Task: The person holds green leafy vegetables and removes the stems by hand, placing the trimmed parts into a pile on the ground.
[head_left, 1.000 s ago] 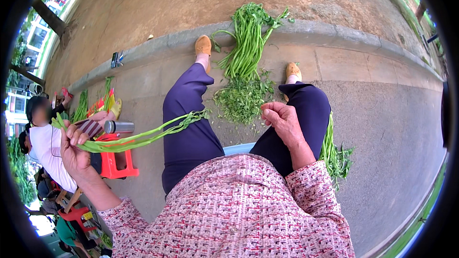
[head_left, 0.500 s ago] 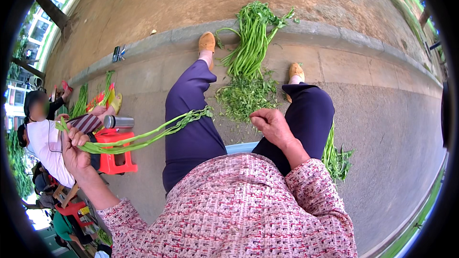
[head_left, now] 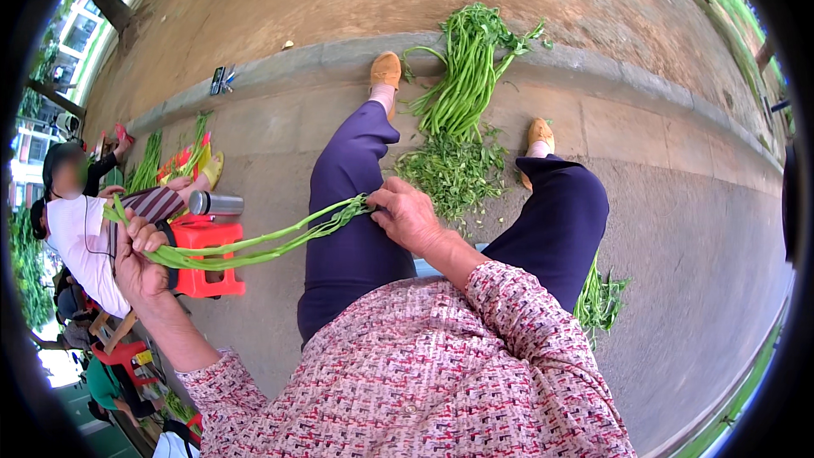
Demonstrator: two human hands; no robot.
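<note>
My left hand [head_left: 140, 254] is closed round the thick ends of a few long green vegetable stems [head_left: 246, 250], held out at the left. They stretch across to my right hand [head_left: 409, 216], whose fingers pinch the leafy tips above my left thigh. Between my feet lies a heap of torn green leaves [head_left: 454, 176]. Touching its far side, a large bundle of long green stems [head_left: 462, 76] rests over the kerb. Another leafy bunch [head_left: 600, 301] is on the ground beyond my right leg.
A low concrete kerb [head_left: 318, 64] runs across in front, with bare brown soil past it. To the left, a red plastic stool [head_left: 208, 254] and a steel flask [head_left: 216, 203] stand by a seated person [head_left: 85, 237]. More people sit farther back. Small dark items [head_left: 222, 80] lie by the kerb.
My right hand has moved left and forward, from above my right thigh to the leafy tips of the stems, which it now pinches. My left hand keeps its hold on the stems.
</note>
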